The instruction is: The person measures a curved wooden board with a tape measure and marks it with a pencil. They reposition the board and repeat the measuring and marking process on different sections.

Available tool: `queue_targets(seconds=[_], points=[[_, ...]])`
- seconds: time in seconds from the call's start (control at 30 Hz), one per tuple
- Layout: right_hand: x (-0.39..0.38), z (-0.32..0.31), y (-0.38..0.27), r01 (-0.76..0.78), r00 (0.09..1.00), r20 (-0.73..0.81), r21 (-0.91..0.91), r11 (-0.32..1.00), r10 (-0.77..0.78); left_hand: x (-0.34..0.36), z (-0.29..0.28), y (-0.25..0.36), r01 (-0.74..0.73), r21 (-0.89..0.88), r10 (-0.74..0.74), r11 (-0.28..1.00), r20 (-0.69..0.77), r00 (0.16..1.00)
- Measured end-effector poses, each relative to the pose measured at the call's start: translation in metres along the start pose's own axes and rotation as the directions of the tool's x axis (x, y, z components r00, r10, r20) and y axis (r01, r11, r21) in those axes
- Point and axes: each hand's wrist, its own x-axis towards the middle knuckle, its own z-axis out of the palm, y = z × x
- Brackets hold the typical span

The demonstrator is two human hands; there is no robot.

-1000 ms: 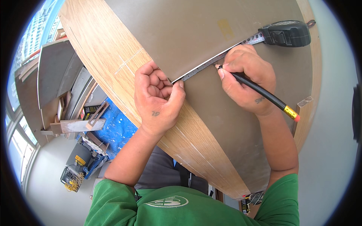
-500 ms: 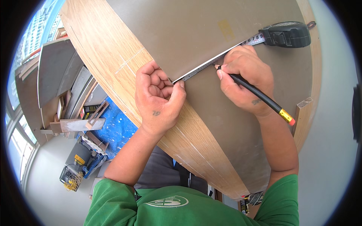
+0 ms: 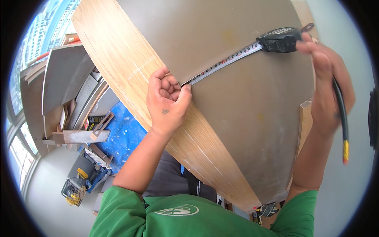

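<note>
The end of a tape measure's blade (image 3: 233, 57) is pinched by my left hand (image 3: 167, 100), whose fingers curl at the seam between a wood-grain strip (image 3: 205, 152) and a grey-brown panel (image 3: 252, 118). From there the blade runs up and right across the panel to its black case (image 3: 280, 40). My right hand (image 3: 331, 85) is beside the case, its fingertips at or close to the case's right end; blur hides whether they touch. A black pencil (image 3: 342, 114) with a yellow band and red eraser hangs down from that hand, its point hidden.
On the left, boards and offcuts (image 3: 65, 79) lean in a stack near a window. Below them lie a blue sheet (image 3: 124, 130) and a grey machine with a yellow cord (image 3: 81, 173). A light wood edge piece (image 3: 304, 122) lines the panel's right side.
My right hand has moved right, from the blade at mid-panel to the case, taking the pencil along. The case sits slightly further left in view. My left hand stays at the blade's end.
</note>
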Motion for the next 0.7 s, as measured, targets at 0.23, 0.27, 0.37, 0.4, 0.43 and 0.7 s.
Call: queue_targets(seconds=[0.23,0.27,0.37,0.4,0.43,0.7], points=[[0.007,0.013,0.046,0.096,0.979,0.196,-0.243,0.965,-0.048,0.001,-0.009,-0.002,-0.014,0.074,0.016,0.997,-0.022,1.000],[0.004,0.012,0.050,0.084,0.981,0.192,-0.253,0.964,-0.035,0.002,-0.010,0.001,0.004,0.140,-0.007,0.990,0.018,1.000],[0.004,0.009,0.047,0.122,0.984,0.159,-0.291,0.949,-0.078,0.006,-0.008,0.014,0.033,0.314,-0.051,0.949,0.049,0.997],[-0.002,0.004,0.037,0.191,0.979,0.128,-0.281,0.941,-0.161,0.006,-0.010,0.019,0.040,0.330,-0.060,0.943,0.052,0.997],[-0.007,0.003,0.023,0.189,0.979,0.132,-0.266,0.945,-0.158,0.002,-0.018,0.024,0.053,0.348,-0.071,0.936,0.038,0.997],[-0.130,-0.017,-0.065,0.026,0.983,0.184,-0.112,0.993,-0.005,-0.080,-0.043,0.046,-0.161,0.461,-0.042,0.872,0.399,0.916]])
